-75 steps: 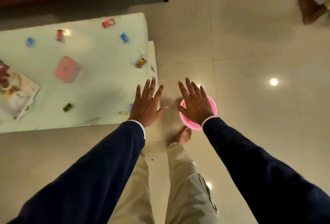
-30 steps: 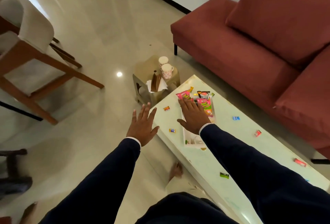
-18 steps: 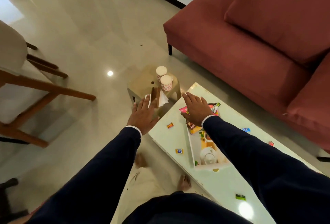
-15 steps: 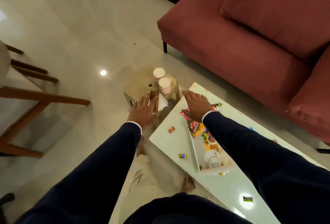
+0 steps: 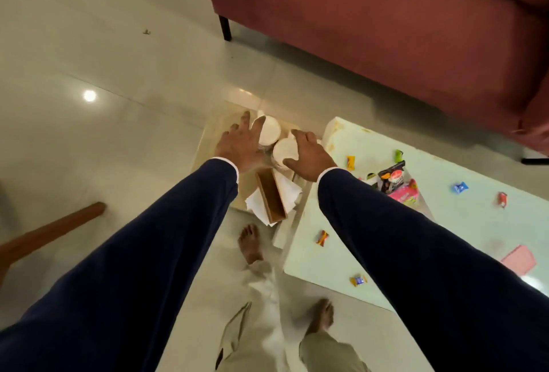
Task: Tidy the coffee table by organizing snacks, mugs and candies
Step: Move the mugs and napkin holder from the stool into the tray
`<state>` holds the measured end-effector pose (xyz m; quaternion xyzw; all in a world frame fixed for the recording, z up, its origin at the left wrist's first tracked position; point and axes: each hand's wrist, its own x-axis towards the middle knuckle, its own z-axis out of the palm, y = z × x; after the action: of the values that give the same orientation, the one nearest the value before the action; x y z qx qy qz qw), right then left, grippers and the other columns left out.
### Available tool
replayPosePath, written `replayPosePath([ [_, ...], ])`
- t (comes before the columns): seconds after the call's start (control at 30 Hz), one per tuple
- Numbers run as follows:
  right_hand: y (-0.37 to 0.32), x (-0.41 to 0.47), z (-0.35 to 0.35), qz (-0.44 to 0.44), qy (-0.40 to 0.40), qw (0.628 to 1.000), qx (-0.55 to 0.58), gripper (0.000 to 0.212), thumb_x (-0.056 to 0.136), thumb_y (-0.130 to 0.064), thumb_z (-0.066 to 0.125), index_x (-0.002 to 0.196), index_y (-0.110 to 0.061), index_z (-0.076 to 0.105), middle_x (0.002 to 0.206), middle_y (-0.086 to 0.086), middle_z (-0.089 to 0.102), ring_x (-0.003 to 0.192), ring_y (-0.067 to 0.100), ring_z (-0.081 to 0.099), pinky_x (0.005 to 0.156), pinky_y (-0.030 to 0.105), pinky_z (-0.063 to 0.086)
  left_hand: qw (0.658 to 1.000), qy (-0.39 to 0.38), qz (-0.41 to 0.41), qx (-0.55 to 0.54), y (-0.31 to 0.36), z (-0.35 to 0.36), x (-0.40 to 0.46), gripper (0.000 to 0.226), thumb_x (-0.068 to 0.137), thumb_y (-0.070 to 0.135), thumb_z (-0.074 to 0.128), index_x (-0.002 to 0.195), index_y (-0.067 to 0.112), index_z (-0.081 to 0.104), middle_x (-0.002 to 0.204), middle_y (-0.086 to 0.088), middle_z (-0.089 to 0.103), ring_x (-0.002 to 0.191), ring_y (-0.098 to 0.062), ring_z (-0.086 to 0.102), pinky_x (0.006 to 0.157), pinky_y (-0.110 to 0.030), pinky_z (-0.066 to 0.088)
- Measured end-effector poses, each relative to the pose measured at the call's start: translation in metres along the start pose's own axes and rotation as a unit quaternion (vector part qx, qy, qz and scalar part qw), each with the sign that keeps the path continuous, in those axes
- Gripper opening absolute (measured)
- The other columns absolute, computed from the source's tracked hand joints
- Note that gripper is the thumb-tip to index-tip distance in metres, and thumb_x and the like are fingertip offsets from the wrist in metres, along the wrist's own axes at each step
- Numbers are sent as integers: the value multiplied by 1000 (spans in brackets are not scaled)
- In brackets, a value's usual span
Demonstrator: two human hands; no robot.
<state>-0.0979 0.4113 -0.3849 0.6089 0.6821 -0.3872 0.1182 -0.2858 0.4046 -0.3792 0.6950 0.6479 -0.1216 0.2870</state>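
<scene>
Two white mugs stand side by side on a small beige side stool [image 5: 212,141] just past the end of the pale coffee table [image 5: 463,223]. My left hand [image 5: 240,146] has its fingers spread against the left side of the far mug [image 5: 271,131]. My right hand [image 5: 310,155] curves around the near mug [image 5: 283,150], thumb at its near rim; how firm the hold is cannot be made out. On the table lie snack packets [image 5: 392,179] and scattered candies, such as an orange one [image 5: 350,162] and a blue one [image 5: 460,187].
A wooden napkin holder [image 5: 270,198] with white napkins lies on the stool in front of the mugs. A red sofa [image 5: 386,30] runs behind the table. A wooden chair leg [image 5: 50,232] is at the left. My bare feet [image 5: 251,242] stand beside the table's corner.
I have stepped closer and tilted my view down. Both hands moved forward from above the table's end and the napkins to the two mugs on the stool.
</scene>
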Motion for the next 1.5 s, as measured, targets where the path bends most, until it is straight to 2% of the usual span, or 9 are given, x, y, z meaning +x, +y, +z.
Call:
replayPosePath([
  [0.33,-4,55,38,82,-14,996,28,85,79,-42,78,146,-22,32,140,12,41,117,42,59,86,42,50,998,-11,46,43,-5,37,73,91,86,50,71,156,30,17,166,-18,16,126,-47,53,97,-58,51],
  [0.67,37,57,60,34,113,973,200,73,67,-48,83,127,-29,44,124,1,52,100,22,57,75,28,47,991,79,44,-101,-17,59,105,83,66,38,92,130,25,41,145,-10,41,98,-41,67,68,-42,60],
  [0.77,73,37,54,72,132,883,444,68,75,-30,84,131,-27,47,130,-3,54,118,20,56,85,29,58,950,119,-50,-284,-23,59,103,82,61,33,95,126,29,46,133,0,51,106,-26,62,59,-31,57],
  [0.93,134,-30,59,84,166,602,776,58,87,-16,71,138,-16,44,144,15,54,126,36,61,99,58,53,757,97,-92,-640,-5,55,64,96,61,32,96,139,11,44,138,-7,61,119,-27,69,77,-45,64],
  [1.07,192,-91,61,81,178,501,843,61,91,-16,64,146,-9,39,148,22,51,130,42,56,98,56,54,730,42,-52,-680,46,65,18,88,69,28,92,140,15,42,140,-6,61,121,-26,68,84,-47,62],
  [1.2,254,-145,65,99,202,500,836,51,92,-15,62,139,-13,44,147,22,52,129,41,58,90,50,58,747,19,-36,-664,123,99,-12,77,68,16,93,131,18,48,131,-4,67,118,-21,69,85,-42,62],
  [1.3,302,-182,66,128,211,552,797,53,90,-15,67,138,-15,44,143,17,56,124,37,63,96,55,55,783,4,-8,-621,187,130,-22,71,63,11,94,117,30,52,129,-1,65,120,-19,66,83,-31,62],
  [1.43,371,-226,62,188,230,620,726,67,75,-29,81,131,-19,46,135,9,57,117,31,66,89,49,60,871,-5,47,-489,269,173,-34,75,67,15,95,122,32,49,124,17,56,117,15,54,75,-8,52],
  [1.5,399,-234,58,221,219,651,692,73,70,-31,83,131,-20,44,133,8,56,114,30,67,83,44,63,901,-17,80,-426,296,190,-40,78,66,23,97,126,37,49,131,16,52,119,9,52,82,-15,53],
])
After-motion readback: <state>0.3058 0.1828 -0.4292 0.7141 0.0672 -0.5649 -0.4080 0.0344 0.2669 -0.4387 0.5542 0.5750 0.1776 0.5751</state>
